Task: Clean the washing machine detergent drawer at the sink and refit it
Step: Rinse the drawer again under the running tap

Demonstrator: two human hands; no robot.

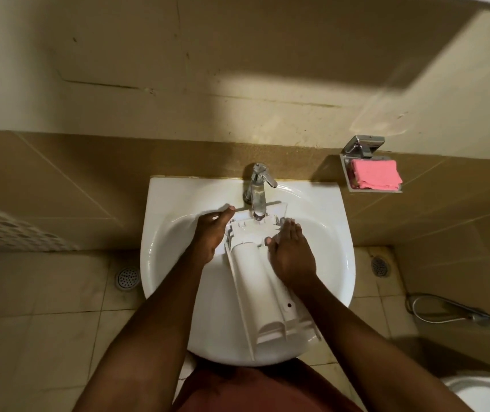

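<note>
The white detergent drawer (264,289) lies lengthwise in the white sink (321,221), underside up, its far end under the chrome tap (258,191). My left hand (208,236) is against the drawer's left side near the far end, thumb stretched toward the tap; its fingers are hidden behind the drawer. My right hand (290,254) rests flat on the drawer's right side, fingers straight and pointing toward the tap. Whether water runs is unclear.
A chrome wall soap dish (353,173) holding a pink sponge (376,175) hangs right of the sink. Floor drains (127,278) sit on the tiled floor either side. A hose (446,310) lies at right, and a toilet rim (487,391) shows at bottom right.
</note>
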